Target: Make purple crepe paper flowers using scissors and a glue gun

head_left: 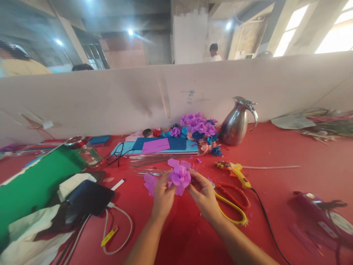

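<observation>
Your left hand [163,191] and right hand [204,193], head view, each nearly closed, pinch opposite edges of a purple flower [180,176] above the red table [193,235]. From that flower, loose purple petals [150,183] lie at nine o'clock, clustered flowers [199,127] at one, a steel jug [234,125] at two, the yellow glue gun [237,171] at three and scissors [234,206] at four.

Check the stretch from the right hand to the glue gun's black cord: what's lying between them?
In the head view, the scissors' red handle and yellow handle lie between the right hand and the black cord.
</observation>
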`<control>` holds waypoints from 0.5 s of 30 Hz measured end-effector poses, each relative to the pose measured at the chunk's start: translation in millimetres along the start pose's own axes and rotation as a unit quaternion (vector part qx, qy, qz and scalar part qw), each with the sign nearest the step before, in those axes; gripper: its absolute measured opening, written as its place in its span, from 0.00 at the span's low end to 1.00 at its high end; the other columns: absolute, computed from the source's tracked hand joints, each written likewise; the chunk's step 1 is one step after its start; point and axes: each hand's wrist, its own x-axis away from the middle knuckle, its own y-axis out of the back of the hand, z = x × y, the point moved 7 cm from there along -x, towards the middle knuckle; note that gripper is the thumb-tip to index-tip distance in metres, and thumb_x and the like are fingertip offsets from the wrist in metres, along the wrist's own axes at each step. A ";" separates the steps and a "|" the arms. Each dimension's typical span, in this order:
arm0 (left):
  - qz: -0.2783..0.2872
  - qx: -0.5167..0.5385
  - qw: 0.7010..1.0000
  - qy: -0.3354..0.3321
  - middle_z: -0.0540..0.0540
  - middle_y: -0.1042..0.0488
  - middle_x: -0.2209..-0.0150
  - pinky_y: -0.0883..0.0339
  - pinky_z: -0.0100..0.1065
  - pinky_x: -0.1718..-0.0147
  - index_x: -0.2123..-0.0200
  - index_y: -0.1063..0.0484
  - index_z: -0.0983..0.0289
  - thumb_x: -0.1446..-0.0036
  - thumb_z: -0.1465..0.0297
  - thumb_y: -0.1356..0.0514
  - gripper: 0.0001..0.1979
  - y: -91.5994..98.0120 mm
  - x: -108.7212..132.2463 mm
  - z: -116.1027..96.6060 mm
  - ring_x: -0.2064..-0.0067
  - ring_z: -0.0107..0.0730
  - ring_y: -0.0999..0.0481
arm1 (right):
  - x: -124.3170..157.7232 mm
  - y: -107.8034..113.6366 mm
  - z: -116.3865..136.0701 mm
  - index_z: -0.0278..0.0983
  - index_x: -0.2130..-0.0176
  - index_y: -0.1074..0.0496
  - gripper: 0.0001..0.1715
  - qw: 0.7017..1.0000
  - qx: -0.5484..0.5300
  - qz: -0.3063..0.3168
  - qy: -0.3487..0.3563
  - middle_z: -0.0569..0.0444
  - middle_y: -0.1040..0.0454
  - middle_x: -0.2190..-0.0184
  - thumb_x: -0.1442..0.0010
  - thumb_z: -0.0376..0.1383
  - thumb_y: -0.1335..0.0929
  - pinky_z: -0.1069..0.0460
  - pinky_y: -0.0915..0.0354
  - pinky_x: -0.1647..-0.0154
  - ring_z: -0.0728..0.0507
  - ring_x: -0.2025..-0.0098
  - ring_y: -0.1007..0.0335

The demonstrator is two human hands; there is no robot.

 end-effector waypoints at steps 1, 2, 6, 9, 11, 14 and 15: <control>-0.001 0.007 1.000 0.009 0.55 0.19 0.61 0.35 0.39 0.50 0.63 0.19 0.61 0.53 0.68 0.33 0.11 -0.5 -0.5 1.7 0.55 0.43 0.24 | -0.4 -0.7 -0.3 0.38 0.60 0.23 0.12 1.000 -0.004 0.004 -0.006 0.52 0.23 0.66 0.44 0.41 0.29 0.51 0.33 0.61 0.44 0.65 0.29; 0.001 0.018 1.000 0.019 0.55 0.19 0.61 0.35 0.39 0.50 0.63 0.19 0.61 0.53 0.67 0.33 0.11 -1.5 -0.8 3.3 0.55 0.42 0.24 | -0.9 -1.3 -0.3 0.38 0.60 0.22 0.12 1.000 -0.006 0.007 -0.009 0.52 0.24 0.67 0.44 0.41 0.29 0.51 0.33 0.61 0.44 0.66 0.30; 0.007 0.052 0.997 0.065 0.54 0.19 0.63 0.34 0.38 0.53 0.61 0.19 0.62 0.53 0.67 0.33 0.13 -7.2 -0.1 11.3 0.57 0.41 0.24 | -3.7 -0.4 -1.9 0.39 0.64 0.21 0.11 1.000 -0.012 -0.005 -0.017 0.54 0.29 0.70 0.46 0.42 0.28 0.51 0.35 0.60 0.44 0.65 0.32; 0.013 0.053 0.995 0.083 0.54 0.19 0.64 0.33 0.35 0.58 0.60 0.19 0.62 0.53 0.67 0.33 0.14 -10.7 1.9 17.7 0.60 0.39 0.24 | -5.4 1.7 -8.1 0.38 0.67 0.21 0.11 0.998 -0.029 -0.024 -0.040 0.54 0.29 0.71 0.47 0.43 0.27 0.51 0.36 0.61 0.44 0.65 0.33; 0.013 0.051 0.995 0.088 0.53 0.19 0.65 0.33 0.34 0.59 0.60 0.19 0.62 0.54 0.68 0.33 0.14 -12.0 3.0 20.3 0.62 0.38 0.24 | -6.0 3.0 -12.0 0.38 0.69 0.21 0.12 0.997 -0.039 -0.034 -0.056 0.53 0.28 0.70 0.48 0.44 0.27 0.51 0.36 0.61 0.44 0.65 0.33; 0.006 0.045 0.995 0.094 0.53 0.19 0.67 0.34 0.33 0.62 0.61 0.19 0.63 0.54 0.68 0.32 0.14 -11.9 3.7 20.5 0.63 0.36 0.25 | -6.2 4.0 -15.0 0.38 0.70 0.21 0.13 0.995 -0.058 -0.041 -0.075 0.53 0.26 0.71 0.50 0.45 0.27 0.52 0.37 0.62 0.44 0.65 0.33; 0.004 0.040 0.995 0.095 0.53 0.19 0.67 0.34 0.32 0.63 0.62 0.19 0.63 0.54 0.68 0.32 0.13 -11.8 3.7 19.8 0.64 0.36 0.25 | -6.2 4.0 -15.3 0.38 0.71 0.21 0.13 0.994 -0.065 -0.042 -0.082 0.53 0.26 0.71 0.50 0.45 0.26 0.52 0.37 0.62 0.44 0.66 0.33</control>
